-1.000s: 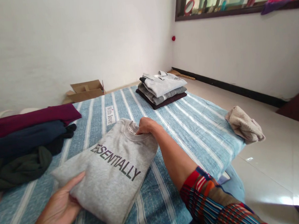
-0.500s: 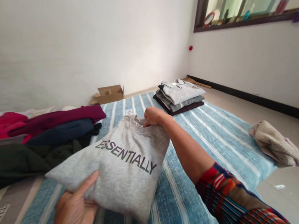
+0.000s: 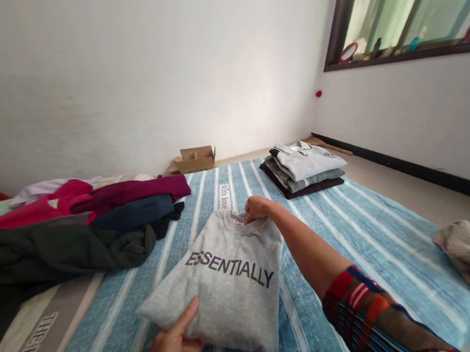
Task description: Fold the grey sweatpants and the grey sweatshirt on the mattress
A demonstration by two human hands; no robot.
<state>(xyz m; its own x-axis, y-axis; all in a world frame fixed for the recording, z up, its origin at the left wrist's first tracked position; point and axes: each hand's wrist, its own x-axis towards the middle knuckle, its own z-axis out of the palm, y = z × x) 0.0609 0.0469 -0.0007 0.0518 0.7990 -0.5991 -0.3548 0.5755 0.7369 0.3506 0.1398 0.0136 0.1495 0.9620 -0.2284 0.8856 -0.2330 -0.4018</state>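
Note:
A folded grey sweatshirt (image 3: 231, 299) with "ESSENTIALLY" in dark letters spans both my hands over the striped blue bedsheet (image 3: 319, 234). My left hand (image 3: 177, 338) grips its near lower edge, thumb on top and the other fingers underneath. At the collar, my right hand (image 3: 257, 207) is closed on the neckline, its fingertips hidden inside the neck opening. The sweatshirt's left corner sticks out past my left thumb.
Folded clothes form a stack (image 3: 304, 166) at the back right, a white polo shirt on top. Loose garments (image 3: 74, 235) lie heaped at left. A cardboard box (image 3: 195, 158) stands by the wall. Beige cloth (image 3: 469, 253) lies at the right edge.
My view has shifted left and up, so everything appears lower and further right. Both hands keep hold of the sweatshirt, which now lies closer to the bedsheet.

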